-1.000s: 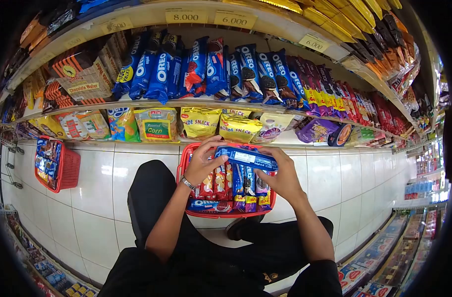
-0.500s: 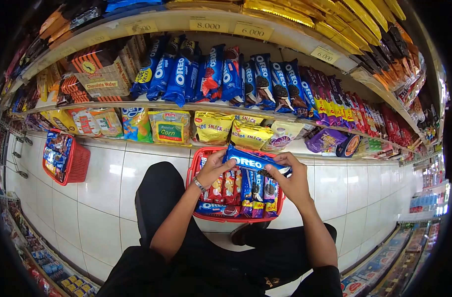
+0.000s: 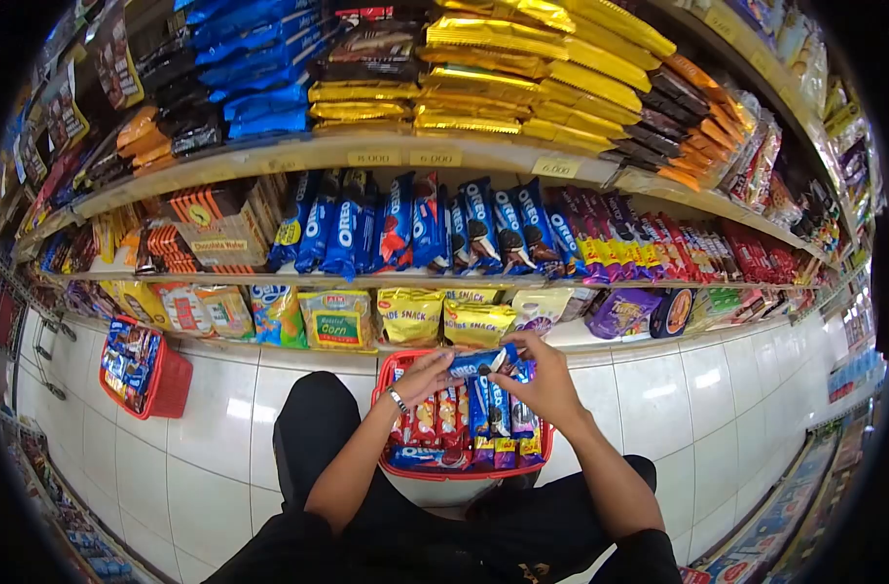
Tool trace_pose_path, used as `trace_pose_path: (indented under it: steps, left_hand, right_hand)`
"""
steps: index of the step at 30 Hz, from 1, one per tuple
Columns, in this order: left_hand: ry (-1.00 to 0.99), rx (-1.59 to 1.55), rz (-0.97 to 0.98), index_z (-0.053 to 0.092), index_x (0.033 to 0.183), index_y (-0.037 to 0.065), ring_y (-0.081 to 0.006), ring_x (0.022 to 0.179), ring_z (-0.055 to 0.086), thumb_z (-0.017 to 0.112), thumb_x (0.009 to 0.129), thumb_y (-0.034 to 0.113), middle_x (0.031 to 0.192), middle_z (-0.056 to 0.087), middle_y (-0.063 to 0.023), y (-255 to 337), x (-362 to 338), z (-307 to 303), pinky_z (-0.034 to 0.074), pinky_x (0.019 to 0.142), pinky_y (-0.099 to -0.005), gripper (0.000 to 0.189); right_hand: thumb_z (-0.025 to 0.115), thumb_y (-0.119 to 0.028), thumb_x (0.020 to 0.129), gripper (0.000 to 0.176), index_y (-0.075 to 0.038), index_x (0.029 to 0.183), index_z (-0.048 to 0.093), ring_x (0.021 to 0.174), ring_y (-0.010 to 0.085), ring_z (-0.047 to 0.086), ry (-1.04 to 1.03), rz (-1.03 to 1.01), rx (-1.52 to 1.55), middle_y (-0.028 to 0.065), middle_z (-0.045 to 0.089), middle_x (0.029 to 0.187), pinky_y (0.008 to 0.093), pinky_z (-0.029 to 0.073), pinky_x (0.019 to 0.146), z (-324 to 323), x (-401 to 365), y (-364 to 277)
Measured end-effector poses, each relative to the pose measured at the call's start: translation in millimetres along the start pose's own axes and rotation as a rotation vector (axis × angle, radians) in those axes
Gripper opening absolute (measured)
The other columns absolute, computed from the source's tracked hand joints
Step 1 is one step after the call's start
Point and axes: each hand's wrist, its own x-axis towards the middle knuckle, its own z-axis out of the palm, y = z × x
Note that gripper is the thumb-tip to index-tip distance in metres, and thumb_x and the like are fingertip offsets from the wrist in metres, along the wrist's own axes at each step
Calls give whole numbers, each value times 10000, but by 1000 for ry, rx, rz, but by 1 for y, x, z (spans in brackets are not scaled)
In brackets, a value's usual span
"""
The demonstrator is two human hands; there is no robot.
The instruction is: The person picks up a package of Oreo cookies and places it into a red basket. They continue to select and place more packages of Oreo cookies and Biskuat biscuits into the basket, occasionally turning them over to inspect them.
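A blue Oreo biscuit pack (image 3: 485, 363) is held between my two hands over the red basket. My left hand (image 3: 425, 378), with a band on its wrist, grips the left end of the pack. At the other end, the fingers and thumb of my right hand (image 3: 542, 382) close round the wrapper. Beneath them the red basket (image 3: 464, 475) stands on the floor between my legs. Inside it are red biscuit packs (image 3: 423, 419) on the left, blue Oreo packs (image 3: 498, 409) on the right, and another Oreo pack (image 3: 415, 456) lying along the front.
Shelves ahead carry upright Oreo packs (image 3: 352, 229), wafer boxes (image 3: 216, 229), purple and red packs (image 3: 649, 248), and gold packs (image 3: 473, 92) above. Yellow snack bags (image 3: 410, 313) line the bottom shelf. A second red basket (image 3: 167, 380) with packs stands on the tiled floor (image 3: 220, 438) at left.
The view has tilted up, showing more of the upper shelf. The Oreo pack has turned in my hands: its right end now points up rather than down. Both hands still hold it.
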Motion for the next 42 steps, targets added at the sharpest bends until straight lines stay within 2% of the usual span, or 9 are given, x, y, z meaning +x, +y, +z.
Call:
trace_pose_path:
  steps: [4,13,15,21,25,26,30,37,42]
  left_hand:
    - [110,270,-174,536,1248,71,-193,1047,636,558,968,366,1184,612,-72,-13,2,0,535,892,-352,406]
    - [1,401,58,552,1193,100,-108,892,616,645,921,359,1052,600,-11,-34,15,-24,539,743,-275,387]
    - [-19,251,-3,543,1215,94,-109,900,606,665,903,375,1055,590,-21,-28,8,-17,534,765,-265,438]
    - [77,-124,139,492,1197,62,-123,1029,588,625,928,355,1134,515,-39,-17,1,-11,558,871,-303,420]
    - [262,-182,137,430,1280,66,-118,950,611,633,919,366,1115,546,-50,-20,11,-25,565,817,-263,511]
    - [356,-133,209,227,1454,7,-106,793,634,691,834,506,997,599,-60,-27,18,-25,552,666,-241,921]
    - [446,-128,224,344,1409,91,-83,755,612,652,841,568,987,596,-24,-17,7,-20,507,596,-202,803]
    - [525,-132,170,300,1460,116,-135,984,614,592,858,615,1249,534,-74,-19,-3,-22,526,720,-264,835]
    - [403,-141,177,44,1535,88,-246,1266,463,578,821,679,1563,135,-124,-32,3,-36,453,963,-432,1069]
  right_hand:
    - [823,-186,709,479,-12,1091,593,922,315,664,21,-15,54,174,674,956,370,518,812,6,4,7]
    - [825,-150,706,412,-15,1038,622,798,212,651,11,-190,92,127,651,911,330,513,731,20,13,6]
    - [724,-63,831,499,-18,1280,510,963,193,583,-67,-133,-9,141,612,1087,309,469,844,16,16,6]
    - [738,-64,820,409,5,1173,543,840,192,539,-1,5,133,88,575,916,326,462,785,22,26,8]
    - [748,-88,815,457,-4,1215,545,769,180,548,-24,-50,22,84,593,885,314,470,718,22,29,10]
    - [748,-88,815,457,-4,1215,545,769,180,548,-38,-69,28,84,593,885,314,470,718,24,31,12]
    - [743,-82,816,477,6,1238,540,776,190,570,-108,-137,41,108,610,945,313,482,720,36,33,22]
    - [759,-57,783,501,20,1232,550,920,221,593,-150,-177,109,153,611,1077,323,488,758,47,28,1]
    - [808,-55,726,480,-25,1162,608,856,239,565,-253,-144,79,149,574,1190,324,474,757,46,29,-27]
